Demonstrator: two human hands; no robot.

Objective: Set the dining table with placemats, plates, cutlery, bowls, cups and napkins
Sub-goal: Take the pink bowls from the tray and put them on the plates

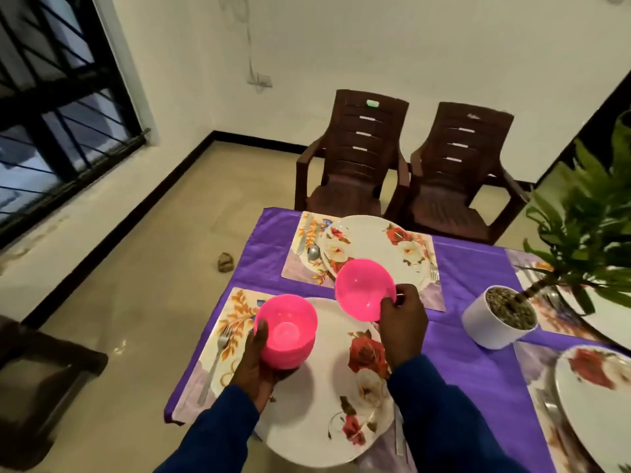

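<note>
Right hand [403, 322], centre frame: pinches rim of single pink bowl [363, 290], tilted, held above near plate [327, 380]. Left hand [259, 367], lower centre: cups stack of pink bowls [286, 332] from beneath (count unclear). Far plate [375, 250] on placemat [307, 268], purple-clothed bench [471, 336]. Potted plant [502, 315], right.

Near plate [327, 397] lying on near placemat [235, 322], fork [213, 363] lying left of it; far plate [375, 240] sitting on far placemat [304, 268] behind; potted plant [498, 319] standing right; two chairs [406, 162] standing beyond table [471, 336].
</note>
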